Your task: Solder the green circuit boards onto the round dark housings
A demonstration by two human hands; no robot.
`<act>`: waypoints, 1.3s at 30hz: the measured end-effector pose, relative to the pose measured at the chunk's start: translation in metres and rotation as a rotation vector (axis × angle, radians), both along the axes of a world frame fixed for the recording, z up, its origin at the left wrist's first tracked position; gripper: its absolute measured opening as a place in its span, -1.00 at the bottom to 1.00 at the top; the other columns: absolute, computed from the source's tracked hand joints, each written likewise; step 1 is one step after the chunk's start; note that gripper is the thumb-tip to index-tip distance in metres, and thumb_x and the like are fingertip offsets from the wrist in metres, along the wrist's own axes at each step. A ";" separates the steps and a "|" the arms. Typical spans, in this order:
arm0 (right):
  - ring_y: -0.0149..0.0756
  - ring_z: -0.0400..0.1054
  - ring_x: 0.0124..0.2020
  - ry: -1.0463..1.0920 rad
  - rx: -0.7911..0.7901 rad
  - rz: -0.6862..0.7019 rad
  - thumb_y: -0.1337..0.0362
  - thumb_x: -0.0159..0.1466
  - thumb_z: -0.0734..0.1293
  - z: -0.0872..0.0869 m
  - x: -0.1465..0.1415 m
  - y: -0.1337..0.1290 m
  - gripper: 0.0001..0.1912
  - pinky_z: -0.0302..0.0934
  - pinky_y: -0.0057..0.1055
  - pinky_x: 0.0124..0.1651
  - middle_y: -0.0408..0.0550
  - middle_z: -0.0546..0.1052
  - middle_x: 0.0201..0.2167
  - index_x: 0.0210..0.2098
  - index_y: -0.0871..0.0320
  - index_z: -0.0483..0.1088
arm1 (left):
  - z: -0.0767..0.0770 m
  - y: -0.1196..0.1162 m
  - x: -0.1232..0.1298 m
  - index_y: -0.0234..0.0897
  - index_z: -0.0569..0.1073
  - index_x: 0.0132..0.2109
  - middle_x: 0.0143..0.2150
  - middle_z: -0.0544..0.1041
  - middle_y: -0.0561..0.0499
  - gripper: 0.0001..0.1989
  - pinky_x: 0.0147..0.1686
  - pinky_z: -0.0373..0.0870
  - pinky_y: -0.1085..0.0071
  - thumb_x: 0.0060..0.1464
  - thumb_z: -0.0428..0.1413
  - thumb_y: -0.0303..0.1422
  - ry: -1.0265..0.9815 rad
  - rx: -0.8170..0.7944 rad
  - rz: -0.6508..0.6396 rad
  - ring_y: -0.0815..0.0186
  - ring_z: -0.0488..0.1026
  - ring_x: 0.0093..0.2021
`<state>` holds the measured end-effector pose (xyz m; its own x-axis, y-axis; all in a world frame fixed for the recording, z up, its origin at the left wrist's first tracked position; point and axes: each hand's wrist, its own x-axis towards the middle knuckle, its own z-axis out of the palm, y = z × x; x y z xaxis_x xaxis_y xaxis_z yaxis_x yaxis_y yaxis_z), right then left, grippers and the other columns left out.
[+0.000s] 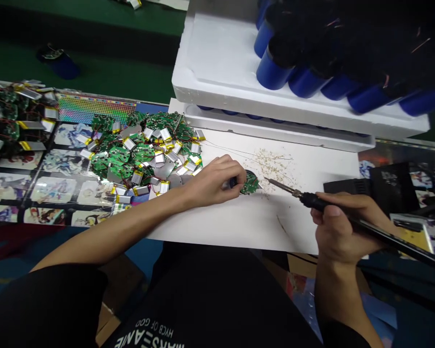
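Note:
My left hand (217, 181) is closed around a dark blue cylinder, mostly hidden by the fingers, with a round green circuit board (250, 183) facing right at its end. My right hand (348, 224) grips the black handle of a soldering iron (295, 193). The iron's tip points left and ends a short way right of the board. Between and beyond the hands, yellowish crumbs and thin wires (270, 164) lie on the white board (217, 224). Left of my left hand is a pile of green circuit boards with silver battery packs (141, 152).
A white foam tray (217, 92) holding blue cylinders (273, 70) stands at the back right, over another tray. More circuit boards (7, 116) lie at far left. One blue cylinder (65, 66) sits on the green surface behind. A black box (391, 186) is at the right.

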<state>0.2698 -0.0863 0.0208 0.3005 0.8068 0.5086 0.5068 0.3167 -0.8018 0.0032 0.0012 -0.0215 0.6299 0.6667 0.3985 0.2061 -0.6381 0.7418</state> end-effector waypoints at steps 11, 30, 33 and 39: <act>-0.25 0.43 -0.50 -0.080 -0.030 0.361 0.16 0.28 0.49 -0.005 -0.001 0.011 -0.87 0.22 -0.32 -0.52 -0.10 0.55 -0.49 -0.22 0.04 0.62 | 0.000 -0.001 0.001 -0.21 0.40 -0.22 -0.18 0.61 -0.02 -0.89 -0.02 0.40 0.26 0.25 0.10 -0.52 0.013 -0.024 0.016 0.22 0.47 -0.12; -0.28 0.41 -0.50 -0.104 -0.048 0.447 0.24 0.30 0.46 -0.003 -0.007 0.017 -0.91 0.19 -0.34 -0.50 -0.12 0.56 -0.49 -0.20 0.05 0.62 | -0.001 -0.002 0.000 -0.21 0.40 -0.20 -0.18 0.61 -0.02 -0.87 -0.04 0.39 0.26 0.26 0.11 -0.54 -0.012 -0.008 0.012 0.22 0.47 -0.13; -0.29 0.40 -0.51 -0.106 -0.085 0.424 0.23 0.29 0.48 -0.004 -0.004 0.016 -0.91 0.16 -0.34 -0.51 -0.12 0.55 -0.49 -0.21 0.03 0.62 | -0.002 -0.002 0.000 -0.21 0.40 -0.20 -0.18 0.61 -0.01 -0.87 -0.04 0.39 0.27 0.26 0.10 -0.55 -0.023 0.002 0.011 0.23 0.47 -0.13; -0.27 0.40 -0.52 -0.148 -0.159 0.405 0.16 0.28 0.48 -0.001 0.000 0.017 -0.89 0.14 -0.34 -0.54 -0.12 0.54 -0.51 -0.24 0.02 0.61 | -0.001 -0.002 0.000 -0.20 0.40 -0.21 -0.17 0.61 -0.01 -0.88 -0.03 0.39 0.26 0.29 0.10 -0.52 0.002 -0.013 0.009 0.22 0.48 -0.13</act>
